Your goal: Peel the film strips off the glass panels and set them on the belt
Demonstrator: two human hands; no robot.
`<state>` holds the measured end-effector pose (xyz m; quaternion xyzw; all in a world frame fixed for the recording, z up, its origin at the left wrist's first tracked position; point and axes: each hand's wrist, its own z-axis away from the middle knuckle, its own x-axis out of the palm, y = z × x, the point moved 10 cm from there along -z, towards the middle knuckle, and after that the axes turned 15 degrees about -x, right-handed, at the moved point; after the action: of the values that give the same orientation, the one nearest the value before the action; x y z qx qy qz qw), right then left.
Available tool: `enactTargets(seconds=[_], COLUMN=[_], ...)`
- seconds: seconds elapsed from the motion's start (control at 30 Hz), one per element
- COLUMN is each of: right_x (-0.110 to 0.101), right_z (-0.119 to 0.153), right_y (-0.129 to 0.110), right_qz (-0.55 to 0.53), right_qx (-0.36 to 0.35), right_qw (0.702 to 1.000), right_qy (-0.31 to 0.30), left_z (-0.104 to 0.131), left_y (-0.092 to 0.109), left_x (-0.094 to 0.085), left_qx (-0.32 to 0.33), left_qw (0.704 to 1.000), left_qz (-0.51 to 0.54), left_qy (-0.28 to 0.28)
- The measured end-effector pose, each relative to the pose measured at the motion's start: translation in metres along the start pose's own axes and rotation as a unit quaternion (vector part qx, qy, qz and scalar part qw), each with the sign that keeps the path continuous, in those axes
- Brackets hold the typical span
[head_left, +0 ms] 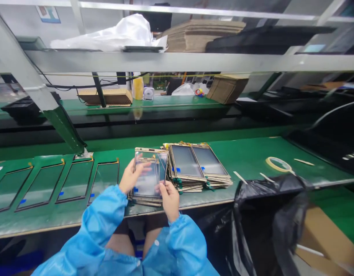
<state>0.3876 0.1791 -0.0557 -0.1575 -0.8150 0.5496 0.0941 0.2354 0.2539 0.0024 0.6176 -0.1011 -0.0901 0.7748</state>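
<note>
Between my two hands is a clear glass touch panel (150, 151) with a dark and tan border, held tilted above a stack of like panels (146, 202). My left hand (132, 176) grips its left edge, the fingers showing behind the glass. At the lower right edge, my right hand (169, 196) pinches the panel with thumb and fingers. Right beside it stand two more panel stacks (184, 159), with blue tabs on the top pieces. Several single panels (75, 178) lie in a row on the green mat to the left.
A tape roll (279, 164) and thin strips (304, 162) lie on the green bench (248, 153) at right. A black bag (269, 199) hangs open at the front edge. A slanted metal post (39, 88) rises at left; a shelf beam (177, 62) crosses above.
</note>
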Motion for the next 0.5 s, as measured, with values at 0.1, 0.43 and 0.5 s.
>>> enactTargets(seconds=[0.1,0.43,0.5], right_x=[0.001,0.029,0.028], right_z=[0.017,-0.005,-0.014], right_y=[-0.023,-0.064,-0.074], right_qz=[-0.076,-0.295,-0.242], right_qx=[0.031,0.23,0.198], right_qw=[0.997,0.873,0.882], right_qy=[-0.009,-0.314,-0.352], left_z=[0.053,0.132,0.139], left_y=[-0.012,-0.033,-0.033], left_x=[0.011,-0.008,-0.013], left_qx=[-0.038,-0.198,-0.207], left_qw=[0.995,0.963,0.961], left_qz=[0.07,0.056,0.036], left_qy=[-0.06,-0.174,-0.178])
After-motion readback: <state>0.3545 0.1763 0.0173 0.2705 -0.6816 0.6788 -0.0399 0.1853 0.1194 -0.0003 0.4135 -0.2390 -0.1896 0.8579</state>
